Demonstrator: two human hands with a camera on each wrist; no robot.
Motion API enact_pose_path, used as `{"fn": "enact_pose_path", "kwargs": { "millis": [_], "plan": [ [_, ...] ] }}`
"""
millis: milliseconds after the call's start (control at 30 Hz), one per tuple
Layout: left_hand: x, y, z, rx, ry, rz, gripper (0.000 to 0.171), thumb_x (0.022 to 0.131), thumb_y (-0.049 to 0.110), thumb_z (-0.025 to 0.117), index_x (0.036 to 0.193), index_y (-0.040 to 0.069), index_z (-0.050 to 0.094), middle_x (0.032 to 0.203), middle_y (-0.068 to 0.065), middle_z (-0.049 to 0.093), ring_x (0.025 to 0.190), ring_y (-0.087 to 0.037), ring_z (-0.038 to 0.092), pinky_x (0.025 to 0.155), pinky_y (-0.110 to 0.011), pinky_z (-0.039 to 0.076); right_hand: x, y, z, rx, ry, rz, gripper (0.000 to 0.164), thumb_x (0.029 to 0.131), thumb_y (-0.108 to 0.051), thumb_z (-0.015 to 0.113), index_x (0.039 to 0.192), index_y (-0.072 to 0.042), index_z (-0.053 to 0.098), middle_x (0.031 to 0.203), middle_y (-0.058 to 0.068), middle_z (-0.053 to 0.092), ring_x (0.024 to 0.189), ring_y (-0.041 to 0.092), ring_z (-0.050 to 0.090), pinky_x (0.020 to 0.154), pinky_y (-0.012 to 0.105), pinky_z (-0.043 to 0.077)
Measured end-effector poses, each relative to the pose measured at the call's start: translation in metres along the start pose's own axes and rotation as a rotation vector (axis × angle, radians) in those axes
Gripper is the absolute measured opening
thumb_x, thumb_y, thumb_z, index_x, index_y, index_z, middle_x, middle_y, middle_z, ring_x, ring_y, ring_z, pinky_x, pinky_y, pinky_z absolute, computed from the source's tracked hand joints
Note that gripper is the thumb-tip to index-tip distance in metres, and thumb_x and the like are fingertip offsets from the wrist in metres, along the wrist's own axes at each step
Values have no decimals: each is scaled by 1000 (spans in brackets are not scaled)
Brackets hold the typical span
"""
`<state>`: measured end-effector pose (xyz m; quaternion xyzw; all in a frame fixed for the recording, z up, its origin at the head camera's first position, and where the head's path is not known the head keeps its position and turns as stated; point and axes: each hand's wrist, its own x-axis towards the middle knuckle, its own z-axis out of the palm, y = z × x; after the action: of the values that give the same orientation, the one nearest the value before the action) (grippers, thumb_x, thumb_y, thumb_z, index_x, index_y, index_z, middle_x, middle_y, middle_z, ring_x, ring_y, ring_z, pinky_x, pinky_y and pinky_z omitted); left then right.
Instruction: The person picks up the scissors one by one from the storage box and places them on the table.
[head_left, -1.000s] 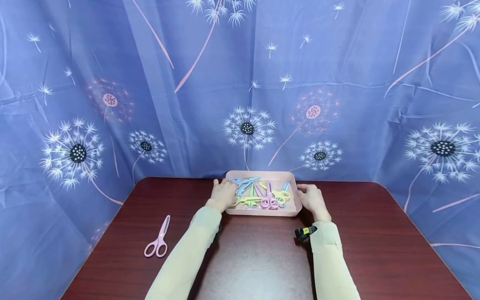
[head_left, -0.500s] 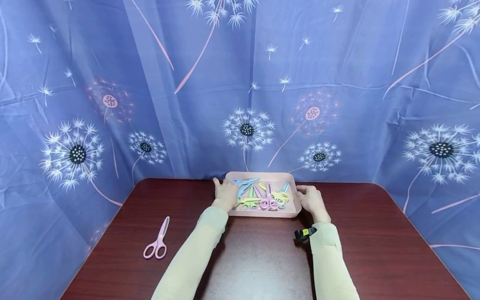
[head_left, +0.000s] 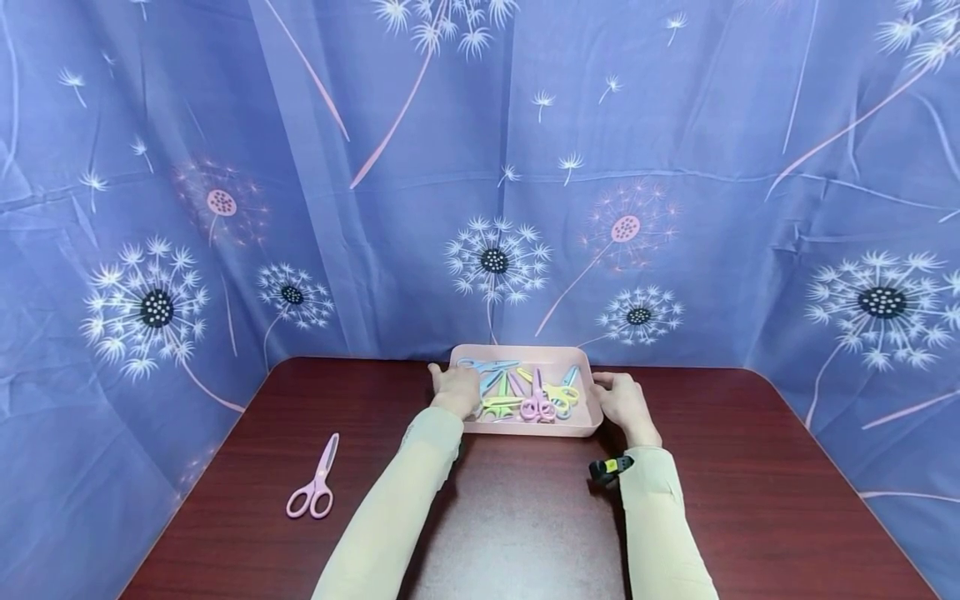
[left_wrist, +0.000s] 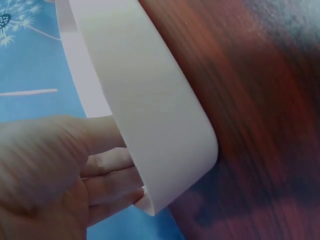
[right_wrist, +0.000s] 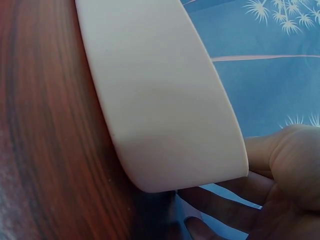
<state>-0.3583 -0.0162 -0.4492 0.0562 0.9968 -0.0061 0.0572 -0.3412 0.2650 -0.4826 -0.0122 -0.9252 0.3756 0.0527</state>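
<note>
A pink tray [head_left: 581, 427] sits at the centre of the head view, on the far half of the dark red table [head_left: 525, 517], close to the blue dandelion curtain [head_left: 675, 167] behind it. Its long axis runs left to right across the frame, and the two hands stand at its two short ends, so neither is nearer than the other.

The left hand [head_left: 453, 388] grips the left end: in the left wrist view the fingers [left_wrist: 112, 172] curl against the end wall of the tray [left_wrist: 150, 115] near its rounded corner, with the thumb on the rim side. The right hand [head_left: 622, 398] grips the right end in the same way; the right wrist view shows its fingers [right_wrist: 225, 200] curled just beside the tray's wall [right_wrist: 160, 100] at the corner. From each set of fingers the body of the tray lies inward, toward the frame's centre.

Inside the tray lies a jumble of small pastel scissors [head_left: 536, 392] (blue, yellow, green, pink and purple), most with handles toward the lower edge of the frame and blades pointing up toward the curtain, though one blue pair lies crosswise along the far rim.

At the lower left of the head view, well apart from the tray, a single pink pair of scissors [head_left: 315, 483] lies on the table, handles toward the bottom edge and blades pointing up and slightly right.
</note>
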Motion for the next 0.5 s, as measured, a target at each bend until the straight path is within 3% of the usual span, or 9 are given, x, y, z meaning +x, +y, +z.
{"fn": "enact_pose_path", "kwargs": {
  "millis": [200,500],
  "plan": [
    [-3,0,-1,-38,-7,-4,22,87,20,69,108,16,71,114,-7,65,103,-27,62,104,-62,22,0,1,0,12,-4,5,34,98,-14,54,128,2,62,125,22,62,117,40,55,95,51,44],
    [-6,-3,3,-39,62,19,34,72,33,84,98,16,70,104,-5,65,93,-24,61,96,-57,27,0,0,0,-1,9,2,35,98,-14,55,127,1,62,120,20,65,118,40,54,96,50,43]
  ]
}}
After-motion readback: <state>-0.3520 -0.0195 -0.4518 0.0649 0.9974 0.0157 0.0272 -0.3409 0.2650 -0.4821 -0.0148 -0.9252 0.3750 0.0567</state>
